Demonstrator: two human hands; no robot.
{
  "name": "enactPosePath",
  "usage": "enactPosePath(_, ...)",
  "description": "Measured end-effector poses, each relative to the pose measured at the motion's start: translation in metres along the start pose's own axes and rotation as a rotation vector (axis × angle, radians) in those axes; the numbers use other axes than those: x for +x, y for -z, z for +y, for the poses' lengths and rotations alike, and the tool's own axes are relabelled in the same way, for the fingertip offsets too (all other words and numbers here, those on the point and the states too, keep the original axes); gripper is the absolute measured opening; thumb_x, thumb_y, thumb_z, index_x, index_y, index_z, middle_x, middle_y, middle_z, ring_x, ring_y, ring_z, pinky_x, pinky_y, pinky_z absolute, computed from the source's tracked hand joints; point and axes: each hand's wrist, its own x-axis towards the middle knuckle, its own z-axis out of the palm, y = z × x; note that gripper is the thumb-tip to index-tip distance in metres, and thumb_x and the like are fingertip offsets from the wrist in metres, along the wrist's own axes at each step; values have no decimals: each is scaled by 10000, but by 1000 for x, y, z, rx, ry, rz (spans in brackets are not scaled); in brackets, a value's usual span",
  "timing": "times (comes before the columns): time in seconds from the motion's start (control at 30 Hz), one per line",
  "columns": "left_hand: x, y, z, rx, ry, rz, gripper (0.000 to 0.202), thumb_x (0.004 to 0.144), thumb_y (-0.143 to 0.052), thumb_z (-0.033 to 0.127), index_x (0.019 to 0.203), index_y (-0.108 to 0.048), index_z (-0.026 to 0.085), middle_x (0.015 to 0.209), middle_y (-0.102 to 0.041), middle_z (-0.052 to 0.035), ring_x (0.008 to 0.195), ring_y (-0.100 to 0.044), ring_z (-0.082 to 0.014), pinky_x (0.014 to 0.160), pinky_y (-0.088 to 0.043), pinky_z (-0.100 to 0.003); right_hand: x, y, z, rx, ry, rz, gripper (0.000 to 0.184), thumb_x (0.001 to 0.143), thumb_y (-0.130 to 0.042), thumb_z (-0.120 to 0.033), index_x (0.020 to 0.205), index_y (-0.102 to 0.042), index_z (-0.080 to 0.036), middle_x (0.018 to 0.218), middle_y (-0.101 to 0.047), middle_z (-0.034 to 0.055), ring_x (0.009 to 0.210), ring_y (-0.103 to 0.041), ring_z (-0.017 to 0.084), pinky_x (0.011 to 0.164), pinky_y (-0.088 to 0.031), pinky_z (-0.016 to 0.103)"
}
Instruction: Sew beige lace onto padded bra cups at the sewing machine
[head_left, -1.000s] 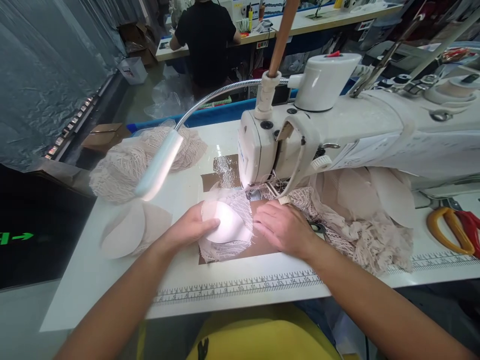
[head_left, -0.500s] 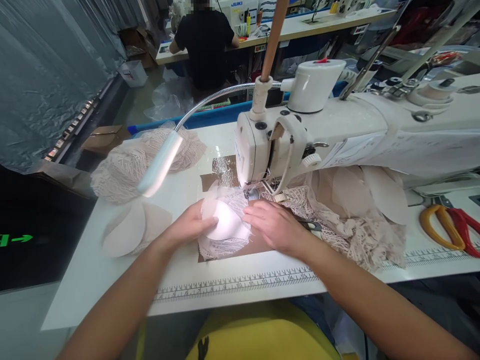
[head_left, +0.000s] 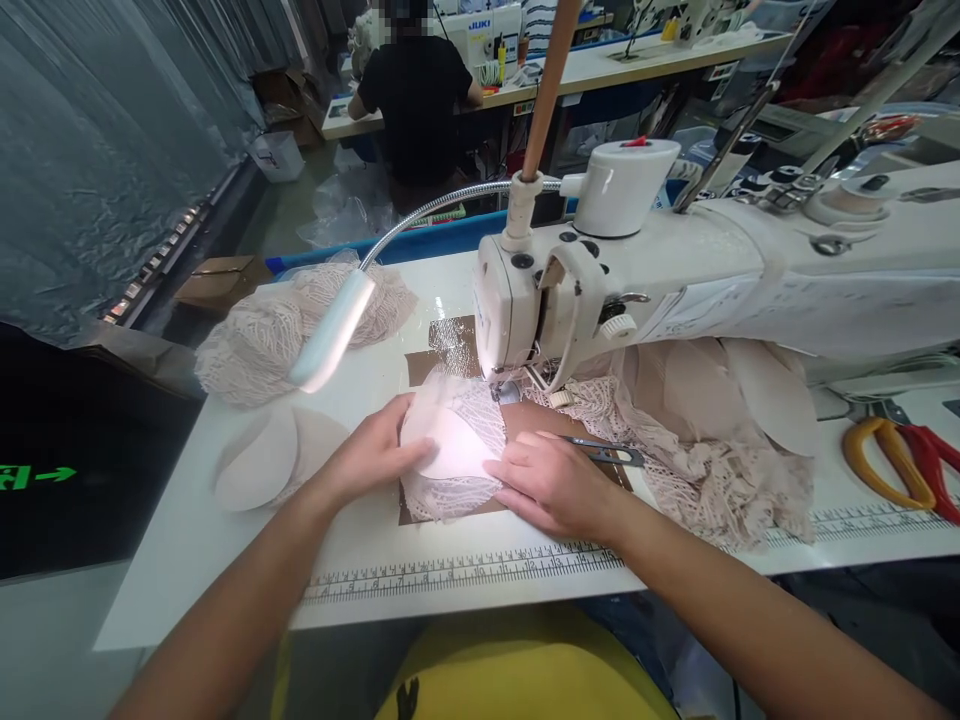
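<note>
A pale foam bra cup (head_left: 452, 446) lies with lace fabric (head_left: 450, 497) under and around it, just left of the sewing machine's needle area (head_left: 496, 390). My left hand (head_left: 379, 450) grips the cup's left side, thumb on top and fingers partly hidden by the fabric. At the lower right edge of the lace, my right hand (head_left: 559, 485) has its fingers drawn together on the fabric, their tips partly hidden. Just behind the right hand lie dark thread snips (head_left: 604, 452). The lace's far edge reaches close to the presser foot.
A lamp (head_left: 334, 330) hangs over the table's left part. Lace pieces (head_left: 255, 345) and loose cups (head_left: 259, 460) lie left; more lace (head_left: 739, 490) and cups lie right, beside orange- and red-handled scissors (head_left: 889, 465). A ruler strip (head_left: 480, 570) runs along the front edge. A person (head_left: 412, 100) sits beyond.
My right hand has slid towards the front edge along the fabric, away from the needle, uncovering more of the snips. My left hand stays on the cup. The view has shifted slightly.
</note>
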Motion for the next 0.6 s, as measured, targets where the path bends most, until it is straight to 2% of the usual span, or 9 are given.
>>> enactPosePath(0.1, -9, 5, 19, 399, -106, 214, 528, 845, -584, 350, 1322, -448, 171, 1190, -583, -129, 1050, -562, -281, 844, -487, -402, 0, 0, -1, -4, 1, -9, 253, 904, -500, -308, 1037, -646, -150, 802, -601, 60, 726, -415, 180, 663, -297, 304)
enactPosePath(0.17, -9, 0, 30, 518, -324, 277, 365, 885, -523, 271, 1231, -514, 155, 1168, -589, -122, 1078, -541, -256, 899, -470, -397, -1, -1, 0, 6, 2, -16, 244, 900, -502, -303, 1031, -645, -155, 797, -594, 55, 729, -414, 180, 663, -287, 304)
enactPosePath(0.23, -5, -11, 35, 559, -520, 171, 246, 913, -444, 190, 1122, -567, 147, 1117, -612, -114, 1040, -558, -223, 896, -477, -370, -1, -1, 0, 29, 1, -29, 241, 898, -506, -303, 1028, -643, -155, 793, -587, 50, 741, -420, 181, 667, -283, 303)
enactPosePath(0.3, 4, -22, 35, 603, -600, 53, 237, 920, -400, 161, 1059, -591, 140, 1081, -624, -119, 978, -581, -217, 846, -499, -363, -1, -2, 1, 46, 1, -35, 241, 896, -509, -307, 1026, -643, -155, 803, -589, 51, 751, -423, 181, 675, -283, 303)
enactPosePath(0.33, 8, -25, 33, 629, -599, 39, 240, 919, -403, 172, 1060, -593, 133, 1099, -618, -132, 983, -582, -229, 843, -502, -375, -1, -2, 1, 48, -1, -35, 239, 896, -509, -308, 1024, -644, -157, 805, -589, 51, 750, -420, 180, 677, -283, 302)
enactPosePath(0.43, 17, -23, 26, 679, -465, 177, 326, 904, -472, 282, 1174, -548, 117, 1244, -554, -169, 1135, -527, -294, 945, -454, -442, -2, -2, 2, 45, -11, -22, 238, 904, -497, -300, 1035, -647, -168, 791, -586, 44, 729, -406, 174, 672, -279, 299)
enactPosePath(0.5, 17, -14, 23, 661, -264, 270, 464, 876, -522, 392, 1255, -490, 124, 1280, -534, -170, 1170, -505, -327, 952, -439, -469, -1, -1, 3, 52, -14, -13, 246, 909, -492, -296, 1050, -646, -166, 783, -584, 39, 721, -404, 170, 668, -279, 297)
enactPosePath(0.53, 16, -10, 21, 629, -148, 257, 519, 854, -546, 445, 1264, -478, 135, 1247, -558, -161, 1128, -532, -333, 908, -456, -467, -1, -1, 4, 55, -11, -9, 248, 909, -493, -295, 1054, -645, -163, 782, -584, 39, 720, -405, 169, 667, -280, 296)
enactPosePath(0.6, 14, -4, 17, 496, 33, 123, 533, 801, -592, 501, 1196, -514, 152, 1109, -625, -123, 976, -598, -309, 778, -488, -415, -1, -1, 5, 53, -9, -5, 249, 908, -495, -294, 1052, -647, -160, 775, -582, 39, 715, -403, 168, 661, -277, 295)
